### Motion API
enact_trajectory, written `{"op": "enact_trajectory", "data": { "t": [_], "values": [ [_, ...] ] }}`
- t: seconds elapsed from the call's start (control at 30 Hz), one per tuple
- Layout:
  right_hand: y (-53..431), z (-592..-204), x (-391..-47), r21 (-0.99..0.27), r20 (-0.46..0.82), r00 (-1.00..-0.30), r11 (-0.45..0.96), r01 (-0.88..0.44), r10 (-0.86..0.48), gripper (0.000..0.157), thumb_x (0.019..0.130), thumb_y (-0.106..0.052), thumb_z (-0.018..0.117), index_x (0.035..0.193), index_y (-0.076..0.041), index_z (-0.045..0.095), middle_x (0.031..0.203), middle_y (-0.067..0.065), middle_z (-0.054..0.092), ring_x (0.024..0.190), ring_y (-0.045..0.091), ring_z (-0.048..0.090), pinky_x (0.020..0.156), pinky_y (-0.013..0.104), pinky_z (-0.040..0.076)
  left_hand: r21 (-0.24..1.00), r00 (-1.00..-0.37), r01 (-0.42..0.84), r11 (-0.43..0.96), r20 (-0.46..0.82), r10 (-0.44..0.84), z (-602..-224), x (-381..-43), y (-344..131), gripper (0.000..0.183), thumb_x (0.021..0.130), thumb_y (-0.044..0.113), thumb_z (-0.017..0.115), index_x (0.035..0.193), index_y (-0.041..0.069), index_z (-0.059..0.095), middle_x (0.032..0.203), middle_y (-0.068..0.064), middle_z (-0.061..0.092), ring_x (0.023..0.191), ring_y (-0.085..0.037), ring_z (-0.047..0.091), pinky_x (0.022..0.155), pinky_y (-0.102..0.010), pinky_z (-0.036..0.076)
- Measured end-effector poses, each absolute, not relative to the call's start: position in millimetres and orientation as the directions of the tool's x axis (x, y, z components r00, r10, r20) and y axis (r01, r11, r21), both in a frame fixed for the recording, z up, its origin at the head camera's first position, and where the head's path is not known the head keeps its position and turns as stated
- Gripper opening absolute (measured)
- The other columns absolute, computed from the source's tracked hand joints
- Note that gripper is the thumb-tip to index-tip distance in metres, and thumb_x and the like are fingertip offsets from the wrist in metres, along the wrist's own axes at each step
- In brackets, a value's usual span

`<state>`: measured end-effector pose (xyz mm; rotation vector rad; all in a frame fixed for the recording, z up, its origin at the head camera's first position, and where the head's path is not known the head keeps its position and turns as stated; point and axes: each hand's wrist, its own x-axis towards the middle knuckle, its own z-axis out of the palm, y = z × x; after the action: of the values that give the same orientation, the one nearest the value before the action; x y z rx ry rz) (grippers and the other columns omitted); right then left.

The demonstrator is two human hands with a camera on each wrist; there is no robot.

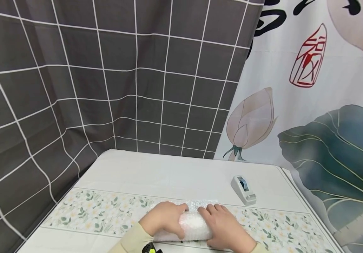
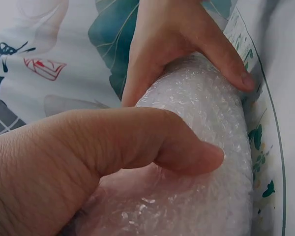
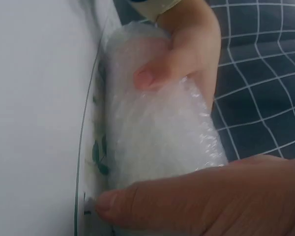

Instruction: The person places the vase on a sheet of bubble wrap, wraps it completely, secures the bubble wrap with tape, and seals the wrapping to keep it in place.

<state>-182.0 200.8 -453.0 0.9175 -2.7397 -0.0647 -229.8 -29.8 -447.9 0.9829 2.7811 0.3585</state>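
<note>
A thick roll of clear bubble wrap (image 1: 195, 226) lies crosswise near the front of the table, with something pale pinkish showing faintly through its layers. My left hand (image 1: 167, 218) holds it toward the left end, fingers over the far side and thumb across the near face. Toward the right end my right hand (image 1: 222, 225) grips it in the same way, thumb low on the near side by the tabletop. Beyond the roll, a flat strip of the wrap (image 1: 200, 203) extends between the hands. In the left wrist view the wrap (image 2: 201, 108) curves under both hands.
A white tape dispenser (image 1: 244, 190) with a blue-centred roll stands at the back right. The white table (image 1: 169, 168) carries a floral band (image 1: 105, 211) across its middle. A dark grid curtain (image 1: 121, 88) hangs behind and left, a lotus-printed cloth (image 1: 263, 70) at right.
</note>
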Motion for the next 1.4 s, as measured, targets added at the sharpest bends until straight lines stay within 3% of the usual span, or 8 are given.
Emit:
{"op": "enact_trajectory", "data": {
  "t": [0.17, 0.27, 0.47, 0.7, 0.87, 1.0, 1.2, 1.4],
  "values": [
    [199, -457, -191, 0.133, 0.226, -0.773, 0.805, -0.578, -0.593, 0.079, 0.049, -0.039, 0.089, 0.119, -0.017, 0.060, 0.088, -0.003, 0.058, 0.077, 0.020, 0.057, 0.069, 0.039, 0.052, 0.286, -0.763, 0.608, 0.741, -0.049, 0.645, -451, -233, -32, 0.092, 0.055, 0.048, 0.087, 0.140, 0.037, 0.052, 0.111, 0.003, 0.068, 0.085, -0.013, 0.063, 0.073, -0.031, 0.051],
    [199, -459, -196, 0.124, 0.220, -0.777, 0.807, -0.577, -0.590, 0.078, 0.045, -0.038, 0.086, 0.117, -0.017, 0.061, 0.086, -0.003, 0.059, 0.072, 0.019, 0.057, 0.064, 0.038, 0.051, 0.294, -0.728, 0.655, 0.696, 0.001, 0.685, -453, -235, -33, 0.094, 0.057, 0.047, 0.088, 0.143, 0.040, 0.048, 0.116, 0.004, 0.063, 0.089, -0.012, 0.063, 0.075, -0.032, 0.052],
    [199, -457, -205, 0.004, 0.154, -0.813, 0.824, -0.567, -0.561, 0.075, 0.042, -0.038, 0.085, 0.110, -0.016, 0.064, 0.081, -0.005, 0.063, 0.065, 0.015, 0.056, 0.056, 0.034, 0.047, 0.189, -0.654, 0.754, 0.629, 0.126, 0.746, -455, -232, -30, 0.092, 0.058, 0.054, 0.090, 0.140, 0.037, 0.051, 0.103, 0.011, 0.054, 0.082, -0.004, 0.055, 0.072, -0.028, 0.050],
    [200, -450, -217, -0.248, -0.088, -0.864, 0.851, -0.463, -0.496, 0.065, 0.047, -0.037, 0.083, 0.106, -0.018, 0.065, 0.075, -0.013, 0.060, 0.062, 0.008, 0.052, 0.058, 0.030, 0.046, -0.044, -0.617, 0.772, 0.634, 0.183, 0.765, -462, -227, -19, 0.098, 0.053, 0.060, 0.091, 0.139, 0.034, 0.052, 0.102, 0.011, 0.054, 0.091, -0.007, 0.053, 0.079, -0.031, 0.046],
    [202, -448, -221, -0.363, -0.181, -0.873, 0.856, -0.369, -0.453, 0.067, 0.046, -0.036, 0.081, 0.108, -0.018, 0.067, 0.080, -0.014, 0.061, 0.066, 0.009, 0.054, 0.061, 0.030, 0.046, -0.088, -0.618, 0.765, 0.638, 0.176, 0.766, -464, -225, -16, 0.104, 0.054, 0.054, 0.094, 0.146, 0.034, 0.048, 0.102, 0.008, 0.058, 0.091, -0.010, 0.055, 0.081, -0.032, 0.047],
    [204, -448, -220, -0.391, -0.158, -0.872, 0.840, -0.376, -0.464, 0.069, 0.046, -0.036, 0.081, 0.110, -0.016, 0.067, 0.082, -0.015, 0.063, 0.069, 0.008, 0.055, 0.062, 0.030, 0.047, -0.084, -0.615, 0.768, 0.635, 0.180, 0.768, -463, -226, -13, 0.099, 0.056, 0.047, 0.093, 0.144, 0.033, 0.049, 0.100, 0.007, 0.061, 0.090, -0.010, 0.058, 0.082, -0.031, 0.050],
    [211, -451, -209, -0.227, 0.082, -0.839, 0.810, -0.541, -0.538, 0.079, 0.052, -0.045, 0.080, 0.125, -0.017, 0.066, 0.106, -0.006, 0.068, 0.087, 0.012, 0.063, 0.074, 0.038, 0.054, -0.079, -0.639, 0.750, 0.657, 0.173, 0.750, -462, -229, -10, 0.083, 0.055, 0.043, 0.089, 0.130, 0.024, 0.057, 0.092, 0.006, 0.062, 0.081, -0.009, 0.060, 0.077, -0.028, 0.053],
    [209, -455, -186, 0.030, 0.255, -0.765, 0.795, -0.605, -0.592, 0.070, 0.069, -0.040, 0.072, 0.133, -0.014, 0.060, 0.118, 0.000, 0.064, 0.106, 0.021, 0.062, 0.092, 0.048, 0.050, 0.013, -0.688, 0.722, 0.692, 0.120, 0.716, -462, -227, -9, 0.067, 0.055, 0.046, 0.086, 0.111, 0.019, 0.062, 0.078, 0.007, 0.063, 0.067, -0.007, 0.058, 0.064, -0.025, 0.051]
  ]
}}
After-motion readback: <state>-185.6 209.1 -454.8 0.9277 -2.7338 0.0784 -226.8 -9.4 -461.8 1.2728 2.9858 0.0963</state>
